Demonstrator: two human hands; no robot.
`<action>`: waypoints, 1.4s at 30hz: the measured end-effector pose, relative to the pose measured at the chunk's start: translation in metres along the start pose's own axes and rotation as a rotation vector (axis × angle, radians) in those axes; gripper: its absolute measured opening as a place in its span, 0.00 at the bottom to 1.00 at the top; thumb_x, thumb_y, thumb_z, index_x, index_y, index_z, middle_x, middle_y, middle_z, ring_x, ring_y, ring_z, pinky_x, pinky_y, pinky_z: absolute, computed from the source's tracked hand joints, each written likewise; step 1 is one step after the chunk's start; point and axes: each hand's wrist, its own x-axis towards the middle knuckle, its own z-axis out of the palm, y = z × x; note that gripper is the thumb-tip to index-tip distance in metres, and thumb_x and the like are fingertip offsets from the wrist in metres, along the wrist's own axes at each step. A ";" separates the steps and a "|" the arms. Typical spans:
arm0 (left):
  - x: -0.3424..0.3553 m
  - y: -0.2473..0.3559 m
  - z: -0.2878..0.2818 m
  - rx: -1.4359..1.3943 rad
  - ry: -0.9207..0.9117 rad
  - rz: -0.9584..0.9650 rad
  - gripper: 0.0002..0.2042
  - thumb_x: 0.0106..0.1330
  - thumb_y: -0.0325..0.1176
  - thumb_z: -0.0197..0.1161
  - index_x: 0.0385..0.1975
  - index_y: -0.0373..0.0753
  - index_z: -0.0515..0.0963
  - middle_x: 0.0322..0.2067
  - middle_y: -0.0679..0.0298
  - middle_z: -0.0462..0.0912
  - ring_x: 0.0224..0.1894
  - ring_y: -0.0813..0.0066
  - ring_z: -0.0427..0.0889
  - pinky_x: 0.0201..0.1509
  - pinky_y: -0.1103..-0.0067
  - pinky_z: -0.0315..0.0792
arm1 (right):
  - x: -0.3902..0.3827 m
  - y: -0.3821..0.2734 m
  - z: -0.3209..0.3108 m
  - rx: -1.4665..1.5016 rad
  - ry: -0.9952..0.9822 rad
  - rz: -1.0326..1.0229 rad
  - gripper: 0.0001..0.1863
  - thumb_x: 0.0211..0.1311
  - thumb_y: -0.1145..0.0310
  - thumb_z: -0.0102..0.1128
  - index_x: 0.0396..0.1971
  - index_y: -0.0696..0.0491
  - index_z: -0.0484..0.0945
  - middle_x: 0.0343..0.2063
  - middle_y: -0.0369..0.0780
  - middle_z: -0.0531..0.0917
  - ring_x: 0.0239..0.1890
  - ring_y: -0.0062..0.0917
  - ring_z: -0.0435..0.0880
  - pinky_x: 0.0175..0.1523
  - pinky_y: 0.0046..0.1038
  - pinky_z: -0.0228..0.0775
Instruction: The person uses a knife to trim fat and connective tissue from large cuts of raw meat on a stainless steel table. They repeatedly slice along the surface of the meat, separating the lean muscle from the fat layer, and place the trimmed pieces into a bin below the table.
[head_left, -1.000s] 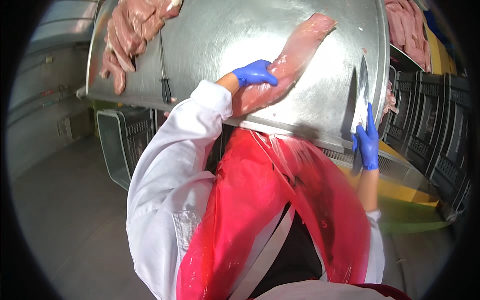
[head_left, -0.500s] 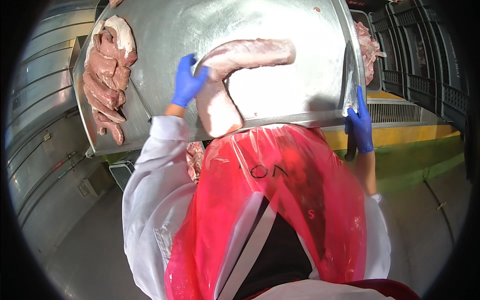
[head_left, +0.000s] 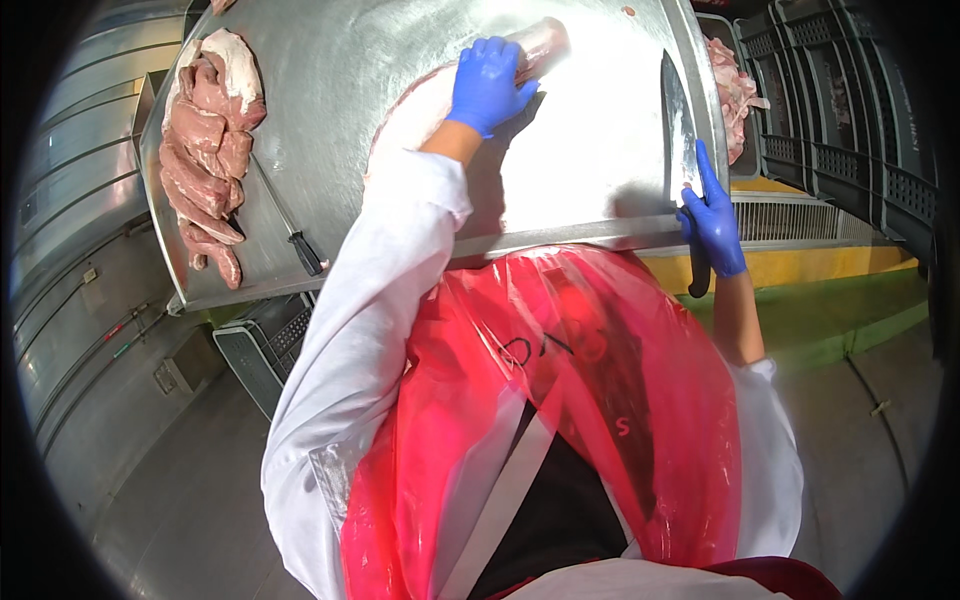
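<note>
A long, pale strip of meat (head_left: 405, 118) lies bent across the metal table (head_left: 320, 110). My left hand (head_left: 488, 88), in a blue glove, grips it from above, fingers over its far side and thumb on the nearer side. Its far right end is smeared by motion; my sleeve covers part of its left side. At the table's right edge, my gloved right hand (head_left: 718, 225) holds a knife (head_left: 677, 115) by its black handle. The long blade points away from me over the tabletop, with my index finger stretched along it.
Several reddish cuts of meat (head_left: 210, 150) lie at the table's left edge, beside a black-handled sharpening steel (head_left: 303, 250). Past the right edge stand a bin of pale trimmings (head_left: 735, 95) and stacked dark crates (head_left: 830, 110). A grey crate (head_left: 255, 355) stands below the table's left front.
My left hand has moved right and away from me along the meat. The strip's right end has swung farther from me. My right hand and knife have shifted slightly, the blade now showing its flat.
</note>
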 end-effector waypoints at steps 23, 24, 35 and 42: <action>0.052 0.001 0.017 -0.410 -0.121 -0.568 0.15 0.58 0.40 0.65 0.30 0.31 0.82 0.27 0.47 0.85 0.31 0.58 0.85 0.40 0.68 0.78 | 0.188 -0.062 0.112 -0.395 -0.045 -0.341 0.41 0.70 0.63 0.53 0.79 0.34 0.44 0.30 0.46 0.85 0.21 0.26 0.81 0.35 0.31 0.80; 0.050 -0.003 0.022 -0.439 -0.066 -0.556 0.15 0.59 0.39 0.65 0.30 0.31 0.83 0.24 0.50 0.84 0.28 0.64 0.84 0.38 0.70 0.78 | 0.179 -0.055 0.110 -0.401 -0.088 -0.304 0.41 0.71 0.63 0.52 0.79 0.34 0.45 0.32 0.47 0.85 0.22 0.26 0.81 0.36 0.30 0.80; 0.063 -0.009 0.007 -0.452 -0.156 -0.562 0.13 0.59 0.38 0.67 0.33 0.32 0.83 0.26 0.56 0.85 0.30 0.71 0.83 0.41 0.74 0.78 | 0.185 -0.069 0.131 -0.078 -0.285 -0.176 0.41 0.71 0.67 0.51 0.79 0.36 0.45 0.42 0.46 0.81 0.29 0.26 0.82 0.42 0.32 0.81; 0.060 -0.003 -0.013 -0.512 -0.065 -0.591 0.09 0.60 0.31 0.61 0.23 0.31 0.80 0.20 0.50 0.82 0.23 0.69 0.81 0.30 0.69 0.74 | 0.127 -0.049 0.127 -0.364 -0.337 -0.154 0.40 0.73 0.65 0.51 0.79 0.36 0.42 0.47 0.50 0.80 0.30 0.29 0.83 0.40 0.32 0.82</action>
